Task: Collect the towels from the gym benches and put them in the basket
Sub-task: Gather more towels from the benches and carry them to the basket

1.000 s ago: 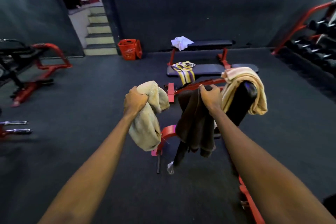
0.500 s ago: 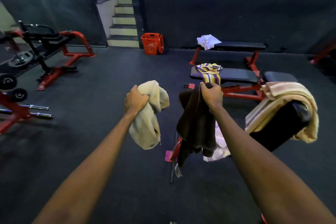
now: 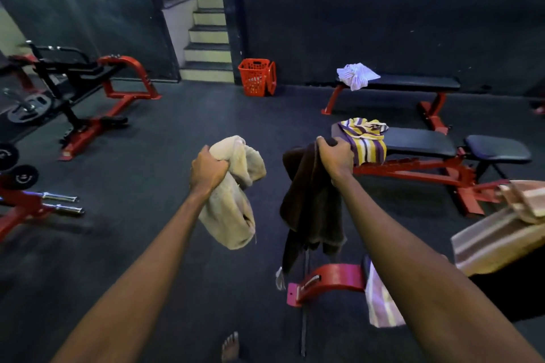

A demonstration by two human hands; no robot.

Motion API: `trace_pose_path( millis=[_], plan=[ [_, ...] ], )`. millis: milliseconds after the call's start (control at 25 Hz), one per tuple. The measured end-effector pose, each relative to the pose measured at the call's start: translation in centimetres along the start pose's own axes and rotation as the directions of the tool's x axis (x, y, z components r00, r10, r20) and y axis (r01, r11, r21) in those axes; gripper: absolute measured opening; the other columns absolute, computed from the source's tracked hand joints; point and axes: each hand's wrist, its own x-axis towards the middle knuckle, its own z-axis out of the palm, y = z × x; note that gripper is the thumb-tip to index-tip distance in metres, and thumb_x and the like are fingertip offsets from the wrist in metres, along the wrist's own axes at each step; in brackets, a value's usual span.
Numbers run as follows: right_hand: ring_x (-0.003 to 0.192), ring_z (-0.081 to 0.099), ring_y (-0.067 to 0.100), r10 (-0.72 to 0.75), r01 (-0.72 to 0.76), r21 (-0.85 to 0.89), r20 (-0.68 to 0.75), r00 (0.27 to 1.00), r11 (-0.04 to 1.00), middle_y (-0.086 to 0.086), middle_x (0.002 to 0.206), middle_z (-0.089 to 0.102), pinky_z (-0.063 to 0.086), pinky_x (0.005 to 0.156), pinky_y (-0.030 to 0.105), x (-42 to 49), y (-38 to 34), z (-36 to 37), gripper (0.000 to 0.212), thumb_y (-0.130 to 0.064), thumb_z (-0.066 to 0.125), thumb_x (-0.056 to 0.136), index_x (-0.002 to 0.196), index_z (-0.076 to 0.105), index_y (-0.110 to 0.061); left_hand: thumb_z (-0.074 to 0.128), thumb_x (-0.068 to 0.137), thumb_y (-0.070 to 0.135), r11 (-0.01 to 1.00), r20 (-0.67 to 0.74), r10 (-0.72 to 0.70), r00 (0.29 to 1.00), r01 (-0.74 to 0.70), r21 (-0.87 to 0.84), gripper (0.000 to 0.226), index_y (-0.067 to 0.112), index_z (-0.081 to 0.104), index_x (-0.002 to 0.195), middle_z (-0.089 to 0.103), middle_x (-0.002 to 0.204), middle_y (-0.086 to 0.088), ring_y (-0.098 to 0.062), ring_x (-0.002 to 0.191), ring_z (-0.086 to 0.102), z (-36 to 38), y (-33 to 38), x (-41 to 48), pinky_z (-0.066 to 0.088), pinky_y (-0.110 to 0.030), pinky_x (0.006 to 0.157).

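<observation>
Dark gym floor (image 3: 177, 132); red basket (image 3: 255, 76) by stairs (image 3: 208, 38).

We see a dim gym w/ dark rubber floor (image 3: 182, 132) and dark walls (image 3: 383, 32). Pale steps (image 3: 208, 38) climb at back centre to an upper level. Red-framed weight machine (image 3: 85, 88) stands at left, w/ plates and chrome bar ends nearby. Two black-padded flat benches (image 3: 418, 84) on red frames sit at right, one behind the other, near the back wall. Light is low, no windows visible.
</observation>
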Motion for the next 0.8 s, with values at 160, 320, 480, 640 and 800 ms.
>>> trace_pose_path(
  millis=[160,320,480,640,800],
  plan=[
    [0.086,0.067,0.016,-0.013,0.013,0.002,-0.038,0.999,1.0,-0.005,0.084,0.07,0.054,0.09,0.043,6.3,-3.0,7.1,0.029,-0.055,0.055,0.082,0.084,0.062,-0.027,0.063,0.078,0.019,0.999,0.032,0.011,0.999,-0.01,-0.04,0.031,0.018,0.058,0.109,0.068,0.109,-0.011,-0.037,0.103,0.064,0.0,-1.6,10.8,0.048,-0.039,0.081],
    [0.09,0.068,0.02,0.033,-0.032,0.015,-0.083,0.996,0.999,-0.003,0.089,0.071,0.054,0.091,0.044,12.2,-7.2,14.3,0.037,-0.056,0.056,0.077,0.089,0.066,-0.023,0.064,0.077,0.023,0.999,0.072,0.014,0.997,-0.012,-0.034,0.031,0.022,0.059,0.108,0.069,0.107,-0.009,-0.037,0.102,0.064,-0.9,-2.8,22.1,0.046,-0.037,0.079],
    [0.096,0.066,0.023,0.037,-0.038,-0.007,-0.111,0.993,0.999,0.0,0.094,0.072,0.052,0.093,0.041,17.1,-10.2,20.8,0.033,-0.052,0.058,0.083,0.088,0.065,-0.02,0.064,0.079,0.02,0.999,0.051,0.018,0.999,-0.016,-0.036,0.039,0.018,0.059,0.118,0.067,0.114,-0.012,-0.037,0.106,0.063,-0.9,-3.3,31.8,0.044,-0.039,0.08],
    [0.098,0.066,0.027,0.06,-0.062,-0.019,-0.111,0.992,0.998,0.003,0.097,0.072,0.051,0.089,0.035,24.6,-12.9,27.2,0.034,-0.051,0.058,0.083,0.09,0.067,-0.019,0.065,0.078,0.018,0.999,0.062,0.033,0.998,-0.032,-0.013,0.045,0.014,0.059,0.122,0.068,0.118,-0.016,-0.041,0.109,0.062,1.4,-3.8,42.7,0.045,-0.04,0.082],
    [0.099,0.064,0.027,0.051,-0.052,-0.003,-0.106,0.993,0.999,0.002,0.098,0.071,0.048,0.086,0.034,34.1,-14.9,32.9,0.034,-0.053,0.058,0.084,0.093,0.067,-0.022,0.064,0.079,0.014,0.999,0.088,0.014,0.996,-0.011,-0.032,0.038,0.017,0.06,0.116,0.069,0.112,-0.012,-0.037,0.105,0.063,4.9,-3.1,52.6,0.044,-0.037,0.079]
  ],
)
